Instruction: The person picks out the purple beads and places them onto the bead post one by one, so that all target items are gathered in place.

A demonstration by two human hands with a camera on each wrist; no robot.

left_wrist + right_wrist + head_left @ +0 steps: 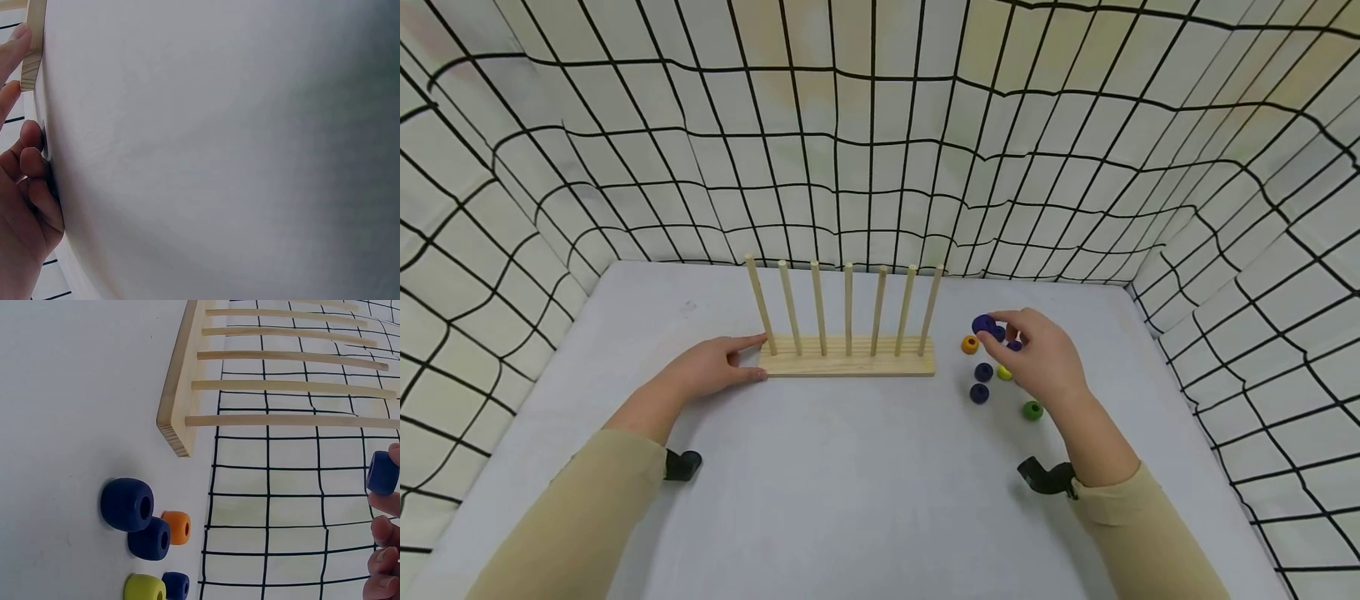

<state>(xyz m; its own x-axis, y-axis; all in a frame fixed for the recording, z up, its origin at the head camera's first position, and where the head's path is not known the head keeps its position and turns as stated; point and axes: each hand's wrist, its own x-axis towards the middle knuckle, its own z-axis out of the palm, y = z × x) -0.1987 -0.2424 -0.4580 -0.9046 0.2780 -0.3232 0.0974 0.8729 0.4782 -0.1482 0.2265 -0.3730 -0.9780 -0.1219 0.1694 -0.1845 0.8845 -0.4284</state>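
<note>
A wooden rack (850, 364) with a row of upright pegs (848, 308) stands on the white table. Its left end is gripped by my left hand (703, 368), thumb at the front corner and index finger at the back. The left wrist view shows fingertips on the wooden base (32, 53), the other fingers curled beside it. Right of the rack, my right hand (1041, 354) pinches a dark blue bead (382, 472) between thumb and finger, raised off the table. Below that hand lie blue beads (983, 372), an orange bead (970, 344), a yellow bead (1004, 372) and a green bead (1033, 410).
Black netting (872, 158) over pale panels walls the table (850, 483) at the back and both sides. A black strap-like piece (682, 465) sticks out from the left sleeve, and a similar black piece (1047, 477) from the right.
</note>
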